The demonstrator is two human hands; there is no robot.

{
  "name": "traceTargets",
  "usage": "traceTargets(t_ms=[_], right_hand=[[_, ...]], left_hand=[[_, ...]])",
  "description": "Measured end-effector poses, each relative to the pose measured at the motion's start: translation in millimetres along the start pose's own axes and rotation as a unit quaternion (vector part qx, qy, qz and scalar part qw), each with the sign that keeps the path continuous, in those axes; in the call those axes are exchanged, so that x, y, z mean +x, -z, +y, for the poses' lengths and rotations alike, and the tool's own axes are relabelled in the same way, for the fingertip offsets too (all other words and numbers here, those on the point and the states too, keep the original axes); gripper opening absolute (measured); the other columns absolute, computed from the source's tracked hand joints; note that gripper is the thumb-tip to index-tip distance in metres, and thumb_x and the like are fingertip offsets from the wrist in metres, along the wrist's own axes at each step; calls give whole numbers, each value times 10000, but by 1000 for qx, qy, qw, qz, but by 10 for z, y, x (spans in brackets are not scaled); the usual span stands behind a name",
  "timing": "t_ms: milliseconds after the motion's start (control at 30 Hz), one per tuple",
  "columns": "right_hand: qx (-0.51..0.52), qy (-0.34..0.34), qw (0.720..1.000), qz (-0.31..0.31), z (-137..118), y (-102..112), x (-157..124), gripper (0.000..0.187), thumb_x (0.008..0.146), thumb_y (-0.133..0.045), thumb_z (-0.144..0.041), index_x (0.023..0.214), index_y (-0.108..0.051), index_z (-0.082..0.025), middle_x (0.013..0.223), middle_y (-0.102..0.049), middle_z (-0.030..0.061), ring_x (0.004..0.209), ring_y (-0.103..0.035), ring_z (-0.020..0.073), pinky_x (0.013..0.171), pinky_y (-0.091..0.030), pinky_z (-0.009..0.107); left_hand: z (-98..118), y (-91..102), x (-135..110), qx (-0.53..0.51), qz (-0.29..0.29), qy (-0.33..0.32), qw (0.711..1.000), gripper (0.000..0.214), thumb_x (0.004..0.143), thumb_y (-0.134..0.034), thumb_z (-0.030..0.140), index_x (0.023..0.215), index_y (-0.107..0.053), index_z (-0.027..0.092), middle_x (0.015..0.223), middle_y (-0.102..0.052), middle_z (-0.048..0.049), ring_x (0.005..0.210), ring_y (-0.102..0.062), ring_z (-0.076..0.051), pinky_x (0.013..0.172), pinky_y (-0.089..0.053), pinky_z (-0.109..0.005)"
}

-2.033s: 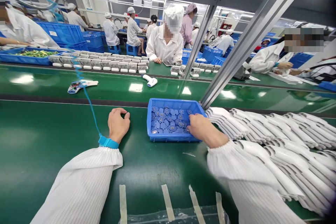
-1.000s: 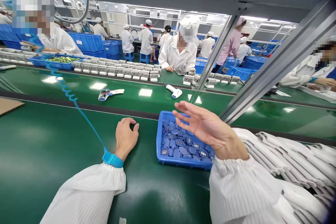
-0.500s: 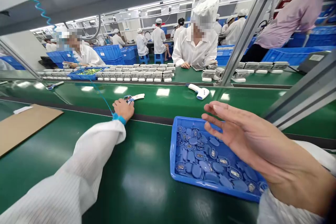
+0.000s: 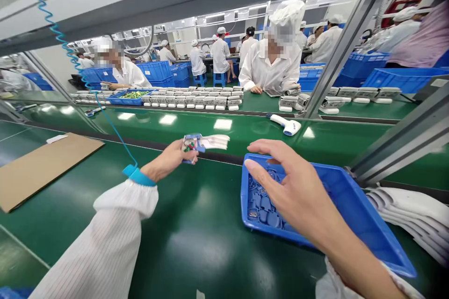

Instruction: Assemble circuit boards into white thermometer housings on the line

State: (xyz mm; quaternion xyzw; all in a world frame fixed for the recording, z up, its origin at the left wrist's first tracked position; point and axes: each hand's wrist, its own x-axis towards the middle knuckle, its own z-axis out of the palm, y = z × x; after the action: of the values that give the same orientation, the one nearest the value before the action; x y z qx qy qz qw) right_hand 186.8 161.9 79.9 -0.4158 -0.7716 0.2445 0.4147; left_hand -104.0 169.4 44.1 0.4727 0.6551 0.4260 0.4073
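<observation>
**Left hand (image 4: 168, 161) holding one open thermometer body (image 4: 203, 142); right hand (image 4: 294, 191) spread above one blue tray (image 4: 354, 205).**

The left grip is clamped on the body's head end, board side up, so the white handle juts free to the right, clear of the green surface (image 4: 196, 243). The right grip is apart, fingers splayed and empty, over the tray, which sits close enough to keep its small blue parts (image 4: 261, 203) within reach; these overlap too much to count. One wrist strap (image 4: 138, 175) tethers the left wrist. Beyond lie one white thermometer (image 4: 286, 125), one cardboard sheet (image 4: 45, 168) and a stack of white shells (image 4: 414, 210), number unclear.
</observation>
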Motion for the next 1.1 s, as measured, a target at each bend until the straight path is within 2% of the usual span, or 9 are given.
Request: traceTargets(t_ms=[67,133,267,433,600,700,833,1000,1100], right_hand=[[-38,36,999,-16,-98,-89,-87,403,890,-620,-482,1203,-660,-231,1317,-634,110,1218,-573,318,955,-501,444],[-44,5,991,-126,-188,-145,-207,405,889,-612,-514,1157,-666,-216,1192,-689,124,1144,-617,322,883,-520,426],[134,-153,904,-377,-295,-189,-559,378,953,-502,-560,894,-619,-206,844,-682,28,688,-669,163,584,-494,261],[250,-257,884,-300,-275,-235,-1090,443,915,-537,-617,872,-567,-177,763,-605,-19,477,-492,59,435,-364,189],[162,-315,911,-212,-192,-277,-1465,559,931,-445,-686,697,-514,-183,568,-533,-26,397,-445,72,398,-319,207],[124,-321,916,-207,-127,-252,-1609,571,950,-407,-680,681,-510,-187,574,-536,-12,417,-468,84,411,-328,213],[147,-280,907,-278,-109,-127,-1735,448,988,-409,-596,891,-579,-193,716,-614,-11,510,-496,98,490,-368,222],[19,-224,925,-306,-163,107,-1820,264,984,-495,-433,850,-575,-220,745,-617,-24,668,-483,136,606,-339,256],[20,-234,930,-283,-151,264,-1854,141,943,-577,-384,961,-619,-251,917,-662,-18,795,-553,152,682,-394,261]], left_hand=[[72,-71,-514,-43,-88,-29,995,363,770,-741,246,1108,-656,146,813,-678,-45,683,-626,-162,674,-537,-310],[100,-187,-963,-81,-148,-46,985,406,791,-730,306,1157,-615,174,861,-681,-48,706,-633,-171,661,-540,-309],[-30,-508,-1569,-30,-56,-106,992,364,862,-675,289,1212,-577,257,1059,-711,-51,904,-687,-213,817,-578,-352],[-388,-864,-1913,133,56,-276,950,396,952,-574,189,1325,-596,322,1324,-639,-31,1198,-621,-212,1043,-515,-344],[-572,-1062,-2023,197,21,-396,897,560,972,-437,63,1461,-483,331,1448,-525,-75,1313,-528,-200,1057,-497,-323],[-551,-1121,-2058,164,-43,-342,924,443,978,-482,130,1369,-564,321,1406,-557,-69,1252,-564,-209,1019,-508,-327],[-460,-1152,-2089,42,-112,-132,984,277,931,-641,361,1192,-623,268,1141,-688,-48,974,-652,-207,848,-532,-307],[-385,-1173,-2065,-80,-287,-52,953,342,956,-585,470,1104,-692,181,987,-688,-60,856,-582,-179,750,-455,-267],[-391,-1229,-2065,-144,-305,-13,941,372,903,-667,473,1087,-696,150,917,-659,-52,780,-527,-148,677,-409,-239]])
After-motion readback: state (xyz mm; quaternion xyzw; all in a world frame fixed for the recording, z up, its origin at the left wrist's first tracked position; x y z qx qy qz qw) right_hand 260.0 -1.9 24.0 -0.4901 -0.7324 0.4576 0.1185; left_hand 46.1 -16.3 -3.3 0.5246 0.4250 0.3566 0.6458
